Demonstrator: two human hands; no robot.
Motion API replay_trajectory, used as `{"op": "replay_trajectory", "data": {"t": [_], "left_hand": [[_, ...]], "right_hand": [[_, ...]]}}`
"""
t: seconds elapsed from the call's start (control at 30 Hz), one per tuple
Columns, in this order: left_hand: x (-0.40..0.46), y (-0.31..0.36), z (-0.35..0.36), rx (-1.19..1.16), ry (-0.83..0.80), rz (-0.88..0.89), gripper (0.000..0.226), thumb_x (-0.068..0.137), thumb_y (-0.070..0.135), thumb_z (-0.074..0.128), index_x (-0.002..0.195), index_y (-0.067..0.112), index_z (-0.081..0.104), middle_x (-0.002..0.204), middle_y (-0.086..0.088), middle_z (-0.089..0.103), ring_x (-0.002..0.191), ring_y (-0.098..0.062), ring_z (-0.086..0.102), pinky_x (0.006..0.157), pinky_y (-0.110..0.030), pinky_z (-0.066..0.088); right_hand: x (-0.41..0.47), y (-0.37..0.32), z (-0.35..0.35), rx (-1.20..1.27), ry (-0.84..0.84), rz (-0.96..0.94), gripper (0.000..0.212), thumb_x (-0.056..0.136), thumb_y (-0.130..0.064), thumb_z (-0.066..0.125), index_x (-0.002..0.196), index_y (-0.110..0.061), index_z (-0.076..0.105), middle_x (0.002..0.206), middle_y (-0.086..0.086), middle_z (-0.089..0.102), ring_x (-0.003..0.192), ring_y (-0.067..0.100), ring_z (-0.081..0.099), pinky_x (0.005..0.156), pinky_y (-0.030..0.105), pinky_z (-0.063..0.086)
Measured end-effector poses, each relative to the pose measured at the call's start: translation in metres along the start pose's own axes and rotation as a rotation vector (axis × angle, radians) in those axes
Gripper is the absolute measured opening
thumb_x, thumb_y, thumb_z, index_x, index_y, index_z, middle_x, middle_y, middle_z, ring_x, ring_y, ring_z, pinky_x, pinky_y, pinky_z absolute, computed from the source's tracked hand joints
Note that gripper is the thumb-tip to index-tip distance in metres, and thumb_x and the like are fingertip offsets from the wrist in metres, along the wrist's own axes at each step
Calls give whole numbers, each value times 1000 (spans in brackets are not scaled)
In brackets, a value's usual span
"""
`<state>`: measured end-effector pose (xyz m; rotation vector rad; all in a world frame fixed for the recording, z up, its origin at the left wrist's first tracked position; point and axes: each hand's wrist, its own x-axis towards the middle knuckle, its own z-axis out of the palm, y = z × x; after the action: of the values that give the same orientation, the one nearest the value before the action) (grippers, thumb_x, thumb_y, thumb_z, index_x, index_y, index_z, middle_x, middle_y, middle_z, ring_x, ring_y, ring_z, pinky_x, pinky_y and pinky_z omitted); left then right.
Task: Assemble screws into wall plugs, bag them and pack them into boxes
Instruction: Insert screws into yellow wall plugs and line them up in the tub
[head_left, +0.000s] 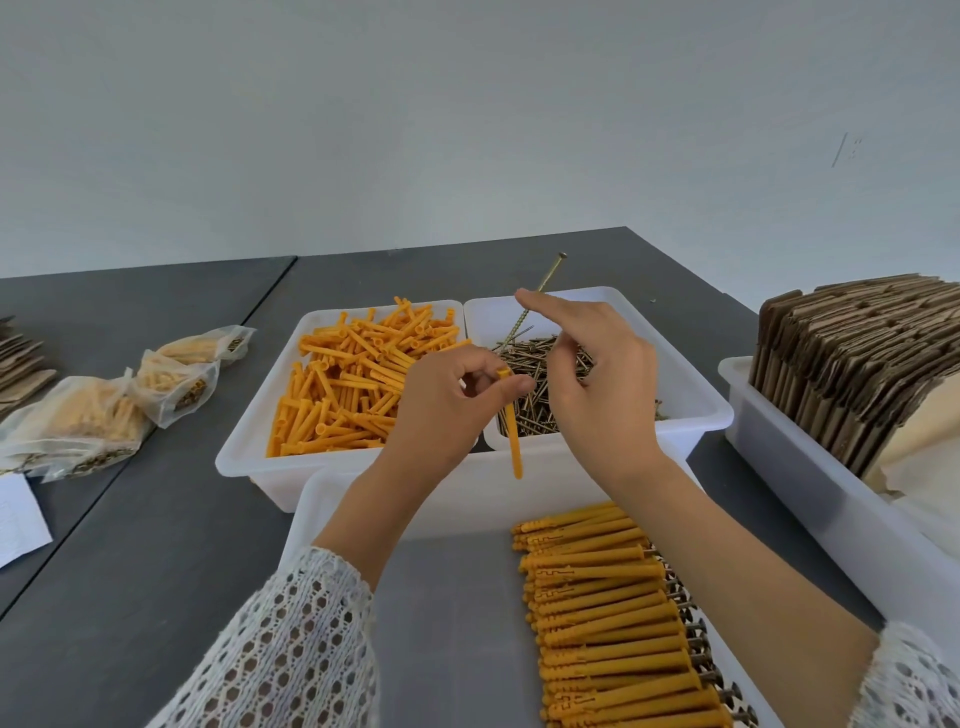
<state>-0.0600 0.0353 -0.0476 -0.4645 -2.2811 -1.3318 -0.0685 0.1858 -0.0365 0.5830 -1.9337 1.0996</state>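
Observation:
My left hand (447, 400) pinches an orange wall plug (513, 441) near its open top, and the plug hangs down in front of the two bins. My right hand (597, 374) holds a long brass screw (535, 299) that slants up to the right, its tip pointing down toward the plug's mouth. Behind the hands, one white bin (244, 452) holds loose orange plugs (343, 395), and the bin to its right (696, 410) holds loose screws (530, 415). In the near white tray (332, 499) lie several assembled plugs with screws (608, 613) in a row.
Several filled plastic bags (104, 410) lie on the grey table (156, 519) at the left, with a paper slip (18, 519) near them. A white tray (810, 493) at the right holds flat cardboard boxes (852, 364) standing on edge. More flat cardboard (21, 364) lies far left.

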Motion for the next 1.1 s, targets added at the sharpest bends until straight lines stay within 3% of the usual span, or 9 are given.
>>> {"op": "replay_trajectory", "data": {"t": [0.23, 0.33, 0.47, 0.57, 0.63, 0.7, 0.83, 0.93, 1.1], "left_hand": [[1, -3, 1, 0, -1, 68, 53, 77, 47, 64, 70, -5, 62, 64, -18, 51, 62, -21, 44, 59, -23, 36], [2, -5, 1, 3, 5, 71, 45, 82, 38, 70, 69, -5, 62, 63, -17, 52, 62, -22, 45, 58, -25, 37], [1, -4, 0, 15, 9, 52, 36, 89, 25, 71, 67, 0, 57, 63, -12, 53, 62, -21, 46, 58, -21, 37], [0, -1, 1, 67, -25, 58, 39, 96, 29, 63, 69, 1, 56, 64, -12, 54, 63, -21, 48, 57, -20, 36], [-2, 0, 5, 130, -105, 71, 41, 98, 33, 59, 71, 3, 56, 65, -12, 54, 64, -25, 50, 59, -32, 40], [-4, 4, 11, 200, -219, 92, 42, 98, 38, 57, 70, 6, 54, 64, -11, 54, 61, -25, 50, 60, -42, 41], [-1, 26, 34, 507, -468, 202, 44, 97, 51, 52, 67, 21, 43, 60, 6, 45, 57, -10, 41, 53, -29, 30], [-3, 44, 58, 667, -676, 264, 43, 96, 55, 52, 67, 23, 49, 62, 7, 48, 57, -6, 45, 53, -24, 28], [-28, 57, 92, 725, -822, 333, 37, 92, 59, 53, 78, 25, 59, 70, 11, 52, 67, -4, 48, 57, -22, 26]], "right_hand": [[-1, -1, 2, -71, -26, -141, 45, 84, -8, 37, 107, -13, 75, 106, 2, 74, 103, 17, 66, 83, 30, 55], [-1, 3, 5, -42, -63, -139, 44, 83, -3, 39, 105, -13, 75, 102, 2, 74, 97, 17, 65, 77, 32, 56], [-1, 3, 1, 5, -177, -173, 52, 84, -5, 35, 122, -13, 68, 96, 2, 72, 84, 18, 61, 64, 40, 54], [10, 2, -10, 50, -92, -121, 59, 87, 2, 32, 140, -13, 54, 101, 6, 69, 80, 11, 56, 65, 42, 52], [20, 3, -22, 108, 53, -55, 61, 86, 8, 31, 140, -11, 53, 102, 8, 66, 79, 4, 54, 67, 38, 51], [29, 3, -35, 168, 168, 15, 61, 86, 8, 30, 136, -13, 57, 99, 8, 63, 74, 12, 56, 67, 38, 49], [44, -4, -73, 227, 233, 105, 55, 85, 5, 29, 118, -13, 69, 91, 8, 62, 63, 32, 51, 59, 38, 43], [47, -11, -109, 274, 235, 175, 49, 82, 4, 30, 102, -12, 72, 81, 8, 64, 60, 30, 52, 55, 30, 39], [12, -20, -168, 245, 227, 210, 40, 80, 8, 33, 89, -7, 69, 68, 3, 61, 60, 22, 53, 56, 31, 44]]}}
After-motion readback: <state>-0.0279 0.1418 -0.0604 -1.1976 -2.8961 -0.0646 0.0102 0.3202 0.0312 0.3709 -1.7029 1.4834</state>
